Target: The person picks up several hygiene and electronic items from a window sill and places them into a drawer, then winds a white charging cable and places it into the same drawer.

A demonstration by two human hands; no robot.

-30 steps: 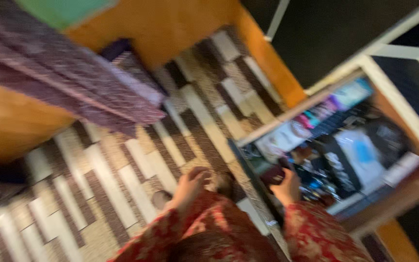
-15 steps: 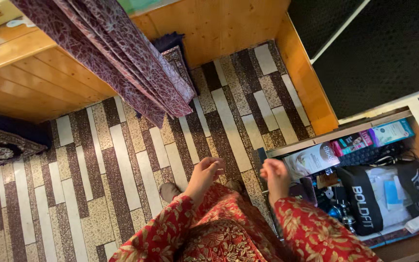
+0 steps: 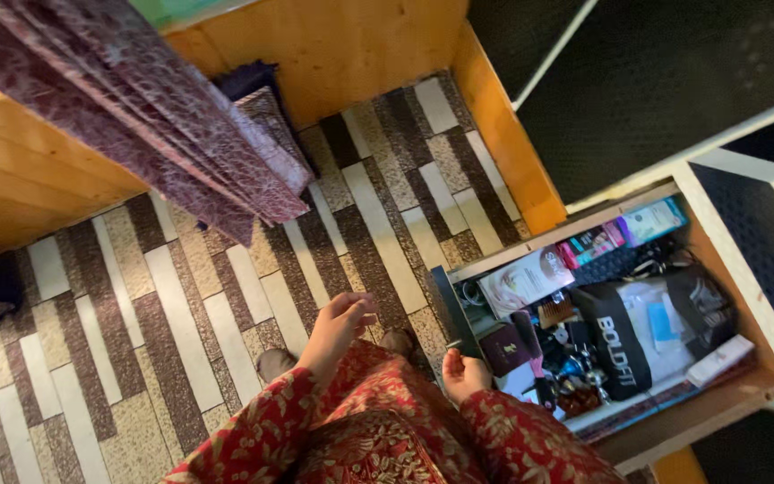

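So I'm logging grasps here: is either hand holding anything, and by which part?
Nothing is held. The left hand hangs empty over the tiled floor; the right hand is empty beside the open drawer.

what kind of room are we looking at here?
Probably a bedroom or dressing corner in a home: an open drawer crammed with cosmetics and small boxes, patterned purple fabric hanging off wooden furniture, and a striped tile-pattern floor.
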